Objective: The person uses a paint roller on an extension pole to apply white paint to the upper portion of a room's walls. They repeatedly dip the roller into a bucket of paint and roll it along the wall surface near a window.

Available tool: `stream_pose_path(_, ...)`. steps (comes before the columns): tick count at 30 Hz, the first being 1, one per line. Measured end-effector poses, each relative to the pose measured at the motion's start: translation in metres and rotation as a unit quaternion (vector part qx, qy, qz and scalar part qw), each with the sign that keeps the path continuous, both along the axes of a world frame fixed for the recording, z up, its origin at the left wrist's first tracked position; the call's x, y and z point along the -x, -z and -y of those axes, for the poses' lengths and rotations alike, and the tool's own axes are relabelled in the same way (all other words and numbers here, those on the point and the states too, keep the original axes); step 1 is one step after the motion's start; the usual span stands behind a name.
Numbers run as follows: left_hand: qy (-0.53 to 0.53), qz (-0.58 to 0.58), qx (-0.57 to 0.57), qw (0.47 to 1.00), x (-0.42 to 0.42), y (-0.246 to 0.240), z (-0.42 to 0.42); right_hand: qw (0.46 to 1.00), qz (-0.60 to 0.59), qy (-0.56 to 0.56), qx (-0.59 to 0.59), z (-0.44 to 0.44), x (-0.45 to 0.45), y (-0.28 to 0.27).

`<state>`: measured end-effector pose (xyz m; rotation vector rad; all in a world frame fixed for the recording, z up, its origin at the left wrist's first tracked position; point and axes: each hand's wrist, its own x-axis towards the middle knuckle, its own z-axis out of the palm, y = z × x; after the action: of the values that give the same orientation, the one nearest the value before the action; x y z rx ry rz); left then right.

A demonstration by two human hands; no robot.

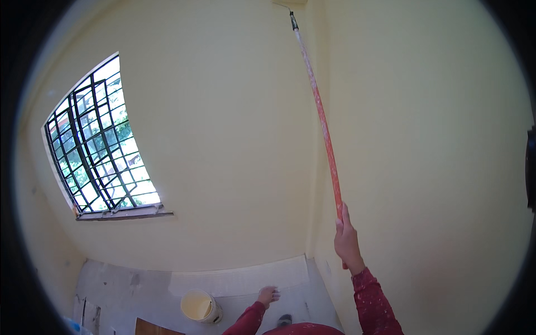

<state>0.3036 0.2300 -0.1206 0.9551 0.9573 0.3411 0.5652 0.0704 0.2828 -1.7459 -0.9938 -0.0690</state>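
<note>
My right hand (pixel 348 245) is closed around the lower end of a long red, paint-spattered extension pole (pixel 324 125). The pole rises towards the top of the picture, where the dark handle and bent wire frame of a paint roller (pixel 294 21) sit on its end, near the wall corner; the roller's cover cannot be made out. My left hand (pixel 268 296) hangs low over the floor with nothing in it, its fingers apart. To its left stands a white bucket (pixel 215 312) holding cream-coloured paint (pixel 196 305).
Cream walls (pixel 234 146) meet in a corner behind the pole. A window with black metal bars (pixel 100 138) and a rough sill (pixel 125 214) is at left. Light sheeting (pixel 238 276) lies along the wall's foot. A brown board (pixel 155 328) is at the bottom edge.
</note>
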Motion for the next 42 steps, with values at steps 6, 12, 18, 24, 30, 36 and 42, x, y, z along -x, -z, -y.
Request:
stream_pose_path(6,0.075,0.213,-0.051,0.973,-0.110,-0.172,0.008,0.991,-0.105,0.002,0.087,0.109,0.069,0.120)
stream_pose_path(12,0.149,0.301,-0.048,0.941,-0.185,-0.268,0.049,0.969,-0.172,0.030,0.176,0.210,0.117,0.193)
stream_pose_path(18,0.180,0.174,-0.045,0.967,-0.220,-0.225,0.078,0.937,-0.230,0.048,0.259,0.301,0.138,0.272)
stream_pose_path(24,0.173,0.100,0.044,0.979,-0.209,-0.132,0.115,0.908,-0.263,0.066,0.319,0.346,0.161,0.274)
stream_pose_path(30,0.193,0.057,0.180,0.963,-0.216,-0.072,0.128,0.829,-0.295,0.114,0.461,0.354,0.152,0.230)
stream_pose_path(36,0.178,0.027,0.295,0.938,-0.240,-0.023,0.103,0.841,-0.168,0.155,0.490,0.319,0.137,0.197)
stream_pose_path(42,0.127,-0.001,0.373,0.919,-0.266,0.036,0.037,0.814,-0.097,0.177,0.545,0.232,0.107,0.203)
